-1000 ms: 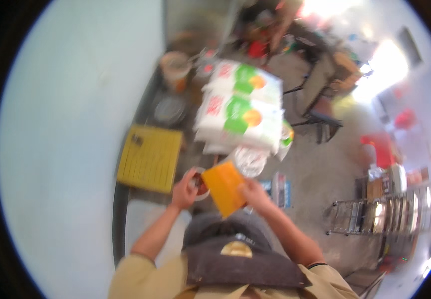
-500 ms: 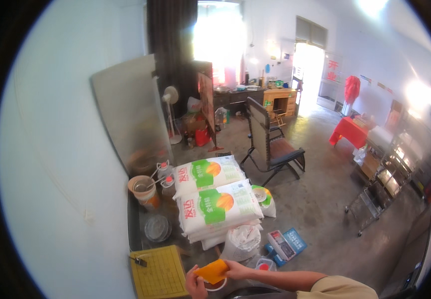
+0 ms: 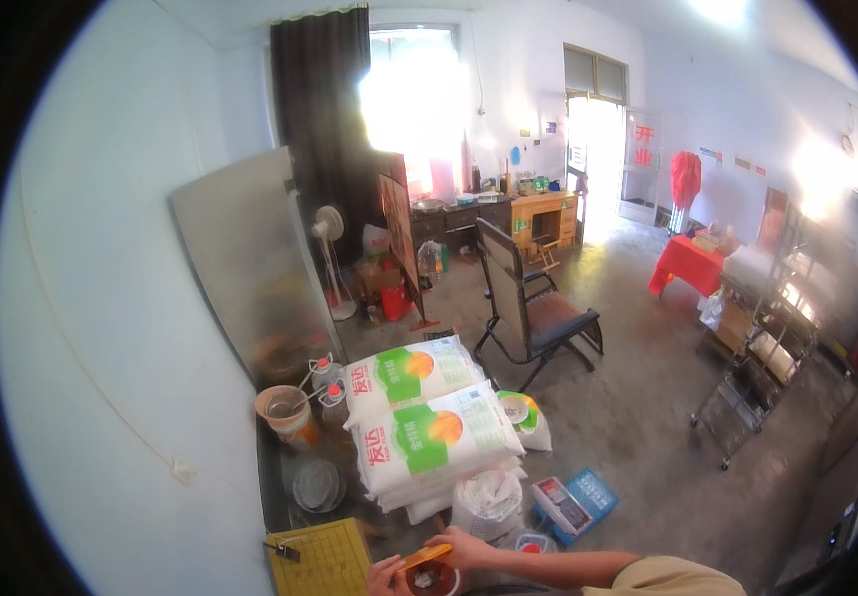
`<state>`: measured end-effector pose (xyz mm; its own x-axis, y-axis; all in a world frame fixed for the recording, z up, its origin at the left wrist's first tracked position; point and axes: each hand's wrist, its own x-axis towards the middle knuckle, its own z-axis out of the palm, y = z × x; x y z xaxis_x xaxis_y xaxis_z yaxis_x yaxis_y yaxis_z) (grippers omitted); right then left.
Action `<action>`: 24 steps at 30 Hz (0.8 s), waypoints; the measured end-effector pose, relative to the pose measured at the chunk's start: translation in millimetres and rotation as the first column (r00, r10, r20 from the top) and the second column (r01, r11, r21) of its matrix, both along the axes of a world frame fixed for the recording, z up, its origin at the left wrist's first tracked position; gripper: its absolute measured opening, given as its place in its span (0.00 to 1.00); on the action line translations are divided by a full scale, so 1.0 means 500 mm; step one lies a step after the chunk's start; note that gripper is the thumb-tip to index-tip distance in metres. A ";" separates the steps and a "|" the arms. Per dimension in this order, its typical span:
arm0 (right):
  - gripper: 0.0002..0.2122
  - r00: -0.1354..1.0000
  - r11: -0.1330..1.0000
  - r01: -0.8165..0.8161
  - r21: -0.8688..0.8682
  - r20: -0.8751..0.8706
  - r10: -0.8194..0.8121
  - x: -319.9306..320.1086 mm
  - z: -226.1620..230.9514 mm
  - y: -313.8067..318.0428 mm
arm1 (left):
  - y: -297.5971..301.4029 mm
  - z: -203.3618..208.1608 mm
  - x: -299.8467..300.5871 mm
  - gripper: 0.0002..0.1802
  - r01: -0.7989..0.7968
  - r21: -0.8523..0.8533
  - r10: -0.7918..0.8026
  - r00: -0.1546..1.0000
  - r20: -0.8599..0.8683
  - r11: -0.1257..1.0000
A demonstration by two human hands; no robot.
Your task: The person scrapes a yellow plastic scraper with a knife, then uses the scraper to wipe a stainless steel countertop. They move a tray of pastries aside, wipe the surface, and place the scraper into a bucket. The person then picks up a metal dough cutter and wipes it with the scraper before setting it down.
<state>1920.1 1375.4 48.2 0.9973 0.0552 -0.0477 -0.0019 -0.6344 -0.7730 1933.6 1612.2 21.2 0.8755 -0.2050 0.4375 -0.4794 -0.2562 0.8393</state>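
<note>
A flat, stiff-looking orange piece (image 3: pixel 427 556) is held between my two hands at the bottom of the view, turned nearly edge-on; its exact kind I cannot make out. My left hand (image 3: pixel 385 577) is closed on its near left end. On its far right end, my right hand (image 3: pixel 464 547) has its fingers closed. Just below it is a round reddish-brown container (image 3: pixel 446 582) with a pale rim, partly hidden by the hands and cut off by the lower edge. Something pale lies inside that container.
A yellow board (image 3: pixel 320 561) with a dark clip lies left of my hands. Ahead are stacked white sacks (image 3: pixel 434 427), an open white sack (image 3: pixel 489 502), a blue box (image 3: pixel 589 497) and a bucket (image 3: pixel 288 417). A folding chair (image 3: pixel 533 308) stands farther off.
The orange piece has tilted from showing its broad face to nearly edge-on, still in both hands. My view has tilted up slightly, so the room sits lower in the picture.
</note>
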 end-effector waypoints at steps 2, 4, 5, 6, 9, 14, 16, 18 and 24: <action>0.18 0.999 0.994 0.031 0.107 -0.021 -0.029 -0.007 0.002 -0.004 | -0.008 0.012 -0.004 0.11 0.002 0.016 -0.002 1.000 0.008 1.000; 0.18 0.994 0.990 -0.058 0.128 0.095 0.046 -0.012 -0.002 -0.024 | -0.020 0.037 -0.007 0.11 0.026 0.013 -0.026 1.000 0.005 1.000; 0.17 0.987 0.979 -0.110 0.174 0.135 0.087 -0.013 -0.002 -0.027 | -0.023 0.043 -0.005 0.11 0.021 0.001 -0.022 0.999 0.045 1.000; 0.17 0.976 0.962 -0.164 0.217 0.178 0.126 -0.012 -0.001 -0.029 | -0.026 0.048 -0.003 0.12 0.018 -0.011 -0.017 0.996 0.086 1.000; 0.15 0.976 0.961 -0.191 0.202 0.140 0.165 -0.001 -0.008 -0.042 | -0.038 0.037 -0.001 0.13 -0.021 -0.073 0.027 0.996 0.082 0.997; 0.14 0.988 0.964 -0.152 0.218 0.052 0.144 -0.012 0.011 -0.052 | -0.050 0.096 0.000 0.15 0.026 -0.027 -0.017 0.965 0.263 0.999; 0.14 0.989 0.964 -0.148 0.221 0.049 0.141 -0.015 0.021 -0.053 | -0.053 0.103 -0.006 0.15 0.035 -0.018 -0.030 0.975 0.220 0.999; 0.13 0.990 0.965 -0.142 0.221 0.043 0.136 -0.014 0.040 -0.046 | -0.048 0.094 -0.008 0.13 0.038 -0.057 -0.027 0.983 0.180 0.998; 0.12 0.990 0.975 -0.089 0.202 0.128 0.063 -0.023 0.043 -0.054 | -0.070 0.149 -0.023 0.10 0.046 -0.047 -0.038 0.988 0.150 0.998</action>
<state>1908.7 1348.2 69.9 0.9875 0.1272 0.0928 0.1413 -0.4557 -0.8788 1922.0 1577.2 95.5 0.7908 -0.2148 0.5732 -0.6096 -0.1923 0.7690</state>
